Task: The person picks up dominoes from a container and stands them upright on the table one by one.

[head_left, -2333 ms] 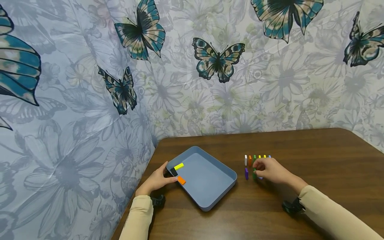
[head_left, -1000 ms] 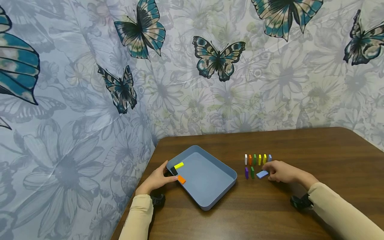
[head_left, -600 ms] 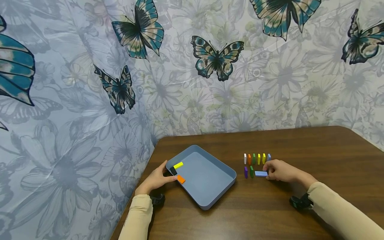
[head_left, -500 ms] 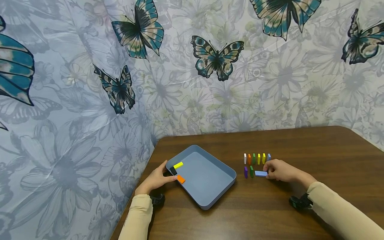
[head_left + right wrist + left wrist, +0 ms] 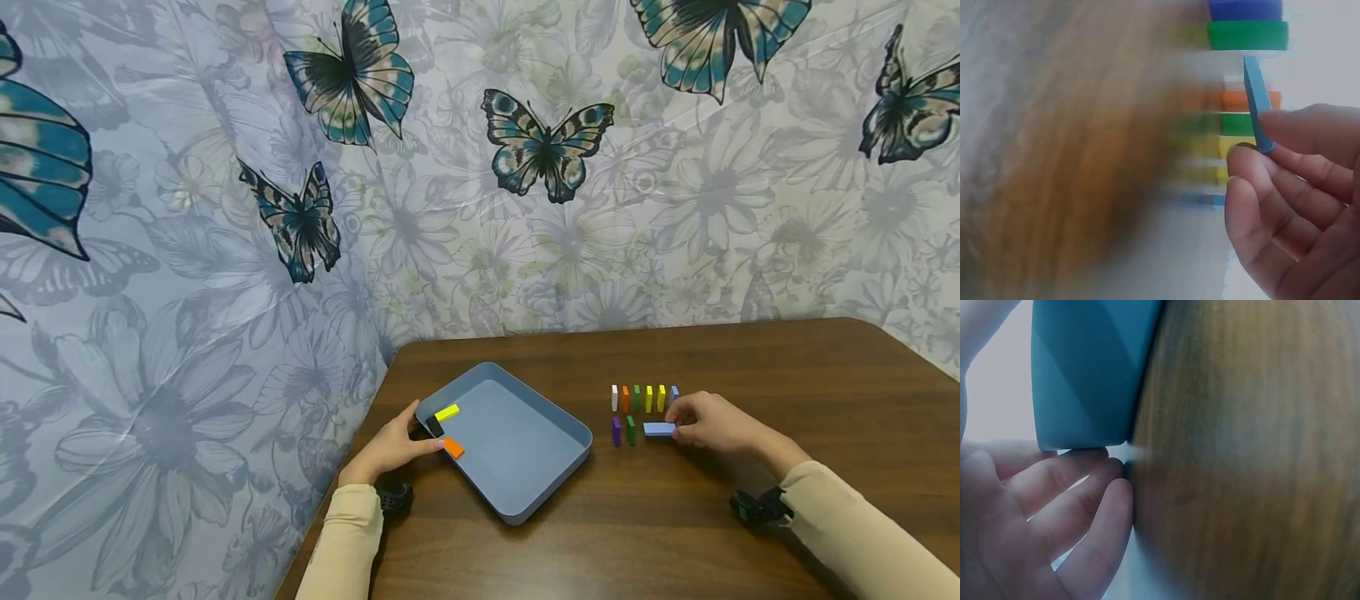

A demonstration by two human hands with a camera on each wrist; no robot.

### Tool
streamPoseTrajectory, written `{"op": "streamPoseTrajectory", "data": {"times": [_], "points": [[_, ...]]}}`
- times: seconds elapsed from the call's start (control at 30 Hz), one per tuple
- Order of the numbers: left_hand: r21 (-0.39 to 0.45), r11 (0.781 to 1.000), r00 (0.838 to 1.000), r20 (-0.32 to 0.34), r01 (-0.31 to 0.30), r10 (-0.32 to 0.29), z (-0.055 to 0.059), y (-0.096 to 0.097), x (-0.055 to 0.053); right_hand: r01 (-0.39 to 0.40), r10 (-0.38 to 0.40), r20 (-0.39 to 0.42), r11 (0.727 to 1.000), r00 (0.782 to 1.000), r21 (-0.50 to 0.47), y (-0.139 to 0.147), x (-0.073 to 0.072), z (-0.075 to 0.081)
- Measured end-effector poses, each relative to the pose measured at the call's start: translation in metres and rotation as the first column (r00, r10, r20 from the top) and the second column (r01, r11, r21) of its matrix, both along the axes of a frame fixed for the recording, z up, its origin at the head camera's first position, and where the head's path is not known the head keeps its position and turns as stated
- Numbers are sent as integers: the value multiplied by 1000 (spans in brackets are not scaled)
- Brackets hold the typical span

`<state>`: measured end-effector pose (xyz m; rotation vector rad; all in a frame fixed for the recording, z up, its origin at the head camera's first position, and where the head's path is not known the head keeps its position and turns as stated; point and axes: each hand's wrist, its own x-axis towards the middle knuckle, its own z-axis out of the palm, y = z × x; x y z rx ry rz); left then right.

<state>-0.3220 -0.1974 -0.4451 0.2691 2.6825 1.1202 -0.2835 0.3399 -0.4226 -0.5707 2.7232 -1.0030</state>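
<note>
In the head view my left hand (image 5: 388, 451) holds the left corner of a blue-grey tray (image 5: 517, 492), with the thumb on one side and the fingers on the other. The left wrist view shows those fingers against the tray's outer wall (image 5: 1085, 381). My right hand (image 5: 723, 429) pinches a light blue domino (image 5: 658, 429) by one end between thumb and fingers. In the right wrist view this domino (image 5: 1256, 94) appears off the table. To its left a purple domino (image 5: 617, 432) and a green domino (image 5: 631, 431) stand upright.
Behind stands a row of upright dominoes: white (image 5: 614, 398), orange (image 5: 626, 399), green (image 5: 637, 398), two yellow and a blue one (image 5: 674, 392). Inside the tray lie a yellow (image 5: 447, 412), a black (image 5: 434, 427) and an orange domino (image 5: 453, 447). A patterned wall is behind the wooden table (image 5: 675, 533).
My right hand has left the green domino, moved right and taken the light blue domino, turned it lengthwise and raised it slightly. My left hand stays on the tray.
</note>
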Motion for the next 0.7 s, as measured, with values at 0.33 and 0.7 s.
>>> {"op": "streamPoseTrajectory", "data": {"times": [0.33,0.7], "points": [[-24,1000,1000,-1,-2,2,0,0,1,-44,50,-137,998,989,46,-11,-1,11],[-23,1000,1000,-2,0,0,1,0,3,-51,66,-205,996,977,77,-27,-6,5]]}}
